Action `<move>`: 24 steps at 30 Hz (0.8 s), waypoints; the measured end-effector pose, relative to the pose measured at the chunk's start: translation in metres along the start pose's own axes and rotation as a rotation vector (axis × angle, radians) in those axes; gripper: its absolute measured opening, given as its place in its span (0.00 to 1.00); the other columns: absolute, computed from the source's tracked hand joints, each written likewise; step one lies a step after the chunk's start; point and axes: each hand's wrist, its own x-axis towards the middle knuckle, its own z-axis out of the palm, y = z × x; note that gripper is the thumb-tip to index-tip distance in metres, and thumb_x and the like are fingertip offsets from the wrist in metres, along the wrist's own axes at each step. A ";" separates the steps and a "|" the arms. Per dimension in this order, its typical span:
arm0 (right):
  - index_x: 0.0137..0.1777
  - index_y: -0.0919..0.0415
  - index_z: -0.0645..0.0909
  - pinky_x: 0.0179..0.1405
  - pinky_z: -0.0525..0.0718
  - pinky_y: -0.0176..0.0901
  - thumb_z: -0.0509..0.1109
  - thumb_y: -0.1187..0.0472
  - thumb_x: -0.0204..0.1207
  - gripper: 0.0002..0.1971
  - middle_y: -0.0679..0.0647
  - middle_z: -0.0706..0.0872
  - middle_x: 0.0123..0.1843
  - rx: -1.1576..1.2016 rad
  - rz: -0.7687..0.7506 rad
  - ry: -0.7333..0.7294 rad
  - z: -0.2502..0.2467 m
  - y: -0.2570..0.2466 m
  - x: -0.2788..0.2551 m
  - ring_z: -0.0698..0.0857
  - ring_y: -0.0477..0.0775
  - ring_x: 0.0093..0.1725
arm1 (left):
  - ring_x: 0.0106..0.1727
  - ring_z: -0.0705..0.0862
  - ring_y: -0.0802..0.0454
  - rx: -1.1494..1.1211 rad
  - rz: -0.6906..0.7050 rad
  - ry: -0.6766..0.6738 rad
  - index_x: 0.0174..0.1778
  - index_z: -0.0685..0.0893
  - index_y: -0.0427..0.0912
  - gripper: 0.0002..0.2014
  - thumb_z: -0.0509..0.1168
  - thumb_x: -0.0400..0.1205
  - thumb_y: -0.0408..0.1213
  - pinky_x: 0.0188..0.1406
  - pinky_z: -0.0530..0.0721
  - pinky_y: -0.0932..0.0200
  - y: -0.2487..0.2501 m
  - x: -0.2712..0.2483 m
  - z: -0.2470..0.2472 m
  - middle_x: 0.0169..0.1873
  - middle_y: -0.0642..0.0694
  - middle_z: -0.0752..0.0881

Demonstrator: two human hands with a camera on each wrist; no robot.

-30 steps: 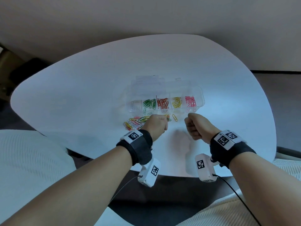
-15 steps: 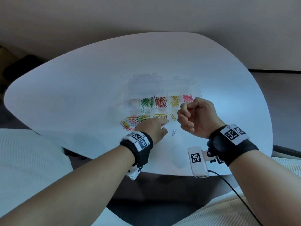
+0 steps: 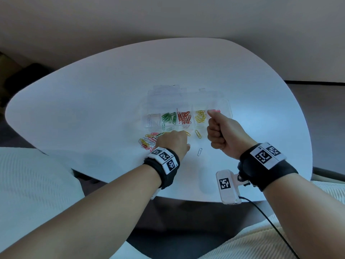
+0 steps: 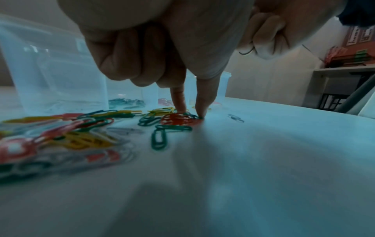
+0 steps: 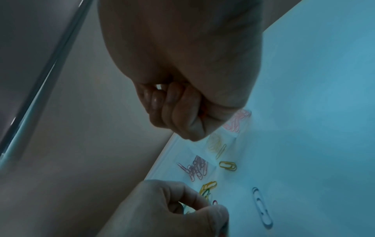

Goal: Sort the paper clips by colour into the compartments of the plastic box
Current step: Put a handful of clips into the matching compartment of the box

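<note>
The clear plastic box [image 3: 226, 105] lies open mid-table. Its compartments hold white [image 3: 154, 119], green [image 3: 169, 117], red [image 3: 184, 116], yellow [image 3: 200, 115] and pink clips [image 3: 214, 110]. A mixed pile of paper clips [image 3: 147, 142] lies in front of the box. My left hand [image 3: 172, 141] is down on the pile's right end. Its index finger and thumb [image 4: 205, 99] pinch at a red clip [image 4: 176, 120] on the table. My right hand [image 3: 220, 131] is a raised fist by the pink compartment, pinching a thin clip [image 4: 246, 51] whose colour I cannot tell.
A loose yellow clip [image 3: 198, 134] and a pale clip [image 3: 199, 151] lie between my hands. The box lid [image 3: 168, 94] lies open behind the compartments. The white table [image 3: 93, 109] has bare surface to the left and behind. Cushions flank its near edge.
My right fist has risen and moved forward to the pink compartment. My left hand has dropped onto the pile's right end. A pale clip now lies between the hands.
</note>
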 end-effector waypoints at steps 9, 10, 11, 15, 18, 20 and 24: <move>0.32 0.55 0.66 0.21 0.59 0.37 0.66 0.53 0.79 0.17 0.51 0.63 0.26 -0.392 0.161 0.194 -0.001 0.009 0.009 0.60 0.50 0.23 | 0.45 0.83 0.42 0.039 0.014 -0.092 0.50 0.83 0.42 0.09 0.67 0.78 0.42 0.39 0.75 0.54 0.013 0.004 -0.011 0.48 0.43 0.85; 0.35 0.58 0.70 0.22 0.64 0.38 0.67 0.54 0.78 0.14 0.52 0.66 0.27 -0.525 0.203 0.210 -0.002 0.011 0.008 0.64 0.51 0.23 | 0.42 0.81 0.43 0.037 0.009 -0.105 0.48 0.82 0.43 0.07 0.68 0.78 0.41 0.39 0.76 0.54 0.015 0.004 -0.012 0.45 0.44 0.85; 0.39 0.61 0.72 0.23 0.69 0.39 0.67 0.55 0.77 0.11 0.55 0.70 0.28 -0.671 0.231 0.212 -0.004 0.014 0.009 0.67 0.53 0.23 | 0.41 0.79 0.43 0.032 0.001 -0.114 0.46 0.81 0.43 0.06 0.68 0.77 0.41 0.39 0.76 0.54 0.015 0.005 -0.013 0.43 0.44 0.84; 0.41 0.65 0.75 0.31 0.77 0.41 0.64 0.54 0.78 0.13 0.58 0.78 0.30 -1.030 0.280 0.171 -0.006 0.022 0.007 0.77 0.56 0.25 | 0.40 0.79 0.43 0.011 -0.002 -0.128 0.42 0.78 0.43 0.05 0.67 0.76 0.40 0.39 0.75 0.55 0.019 0.005 -0.015 0.38 0.46 0.79; 0.40 0.65 0.75 0.31 0.76 0.41 0.62 0.56 0.77 0.11 0.57 0.79 0.30 -1.093 0.281 0.167 -0.004 0.020 0.006 0.78 0.56 0.27 | 0.41 0.81 0.42 -0.025 0.016 -0.122 0.47 0.81 0.42 0.07 0.64 0.76 0.40 0.38 0.74 0.56 0.018 0.002 -0.011 0.39 0.45 0.82; 0.39 0.65 0.76 0.31 0.74 0.40 0.62 0.60 0.76 0.09 0.57 0.80 0.32 -1.092 0.273 0.182 -0.004 0.015 0.005 0.77 0.56 0.30 | 0.39 0.78 0.41 -0.087 0.023 -0.088 0.49 0.78 0.42 0.10 0.60 0.78 0.43 0.38 0.74 0.55 0.015 -0.002 -0.009 0.40 0.44 0.81; 0.37 0.66 0.76 0.31 0.73 0.40 0.60 0.67 0.71 0.05 0.58 0.80 0.34 -0.999 0.236 0.235 -0.008 0.008 0.008 0.76 0.55 0.30 | 0.35 0.74 0.42 -0.425 0.009 -0.044 0.37 0.70 0.43 0.09 0.55 0.79 0.44 0.32 0.70 0.54 0.013 -0.008 -0.013 0.33 0.44 0.76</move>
